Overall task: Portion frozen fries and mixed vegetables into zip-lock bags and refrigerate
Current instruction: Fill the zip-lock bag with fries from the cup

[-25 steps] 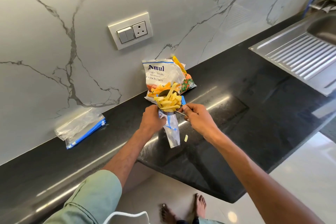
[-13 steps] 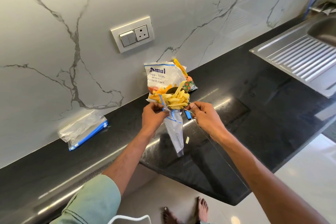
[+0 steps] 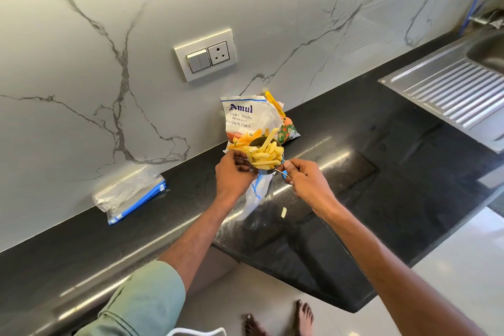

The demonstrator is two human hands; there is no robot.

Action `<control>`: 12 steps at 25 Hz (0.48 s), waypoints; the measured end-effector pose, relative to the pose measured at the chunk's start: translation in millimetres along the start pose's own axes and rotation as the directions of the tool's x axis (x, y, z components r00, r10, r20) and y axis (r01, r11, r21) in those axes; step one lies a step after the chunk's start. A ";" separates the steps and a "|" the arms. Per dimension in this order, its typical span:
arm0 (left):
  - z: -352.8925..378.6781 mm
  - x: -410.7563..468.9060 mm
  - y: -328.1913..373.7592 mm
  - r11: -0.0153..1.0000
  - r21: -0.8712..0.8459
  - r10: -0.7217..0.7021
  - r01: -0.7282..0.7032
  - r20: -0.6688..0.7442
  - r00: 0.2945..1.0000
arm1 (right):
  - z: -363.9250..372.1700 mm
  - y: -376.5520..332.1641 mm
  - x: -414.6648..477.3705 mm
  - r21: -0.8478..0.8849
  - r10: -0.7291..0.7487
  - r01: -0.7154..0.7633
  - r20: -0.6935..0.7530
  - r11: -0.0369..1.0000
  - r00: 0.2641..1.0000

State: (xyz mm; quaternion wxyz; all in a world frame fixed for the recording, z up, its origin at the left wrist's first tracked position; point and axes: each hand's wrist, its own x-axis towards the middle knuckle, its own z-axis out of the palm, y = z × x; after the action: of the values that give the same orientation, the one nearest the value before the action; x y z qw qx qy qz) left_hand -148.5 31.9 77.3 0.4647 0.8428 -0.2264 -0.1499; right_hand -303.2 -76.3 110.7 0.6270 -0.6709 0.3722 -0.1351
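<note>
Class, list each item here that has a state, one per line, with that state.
metal cup: heaped with fries, held above the counter
zip-lock bag: hanging under the cup, looks empty
left hand: grips the bag's top
right hand: pinches the cup's handle
fries packet: leaning on the wall
vegetable packet: yellow clip on top
spare bags: stacked flat
stray fry: loose on the counter
socket: nothing plugged in

Bright, even light across a wide-angle view.
We find shadows soft and faint throughout; long glare streaks run along the black countertop (image 3: 409,172); a sheen lies on the marble wall (image 3: 81,63) and the steel drainboard (image 3: 450,95); the floor (image 3: 463,267) at right is washed pale; the fries (image 3: 266,154) at centre look sharp; straight lines bow toward the frame edges.
</note>
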 end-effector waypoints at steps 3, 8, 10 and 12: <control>2.7 0.1 -4.5 0.999 -0.014 -0.037 0.037 -0.017 0.999 | -1.8 7.5 4.2 -0.074 -0.009 0.006 -0.037 0.997 0.999; 3.3 -0.6 -3.4 0.993 -0.062 -0.102 0.096 -0.090 0.991 | -0.5 18.4 5.2 -0.167 -0.021 0.012 -0.052 0.986 0.998; 2.4 -1.1 0.5 0.992 -0.086 -0.108 0.097 -0.122 0.987 | 1.7 23.2 4.3 -0.197 -0.014 0.002 -0.060 0.980 0.998; 2.5 -0.5 2.0 0.993 -0.081 -0.102 0.090 -0.148 0.984 | 3.6 25.9 3.9 -0.225 -0.009 -0.007 -0.068 0.974 0.998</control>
State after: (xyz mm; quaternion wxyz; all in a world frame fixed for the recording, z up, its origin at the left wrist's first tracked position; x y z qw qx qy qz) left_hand -150.5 29.4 77.7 0.5038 0.8439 -0.1436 -0.1157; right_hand -306.7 -74.6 84.6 0.5338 -0.7327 0.4061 -0.1154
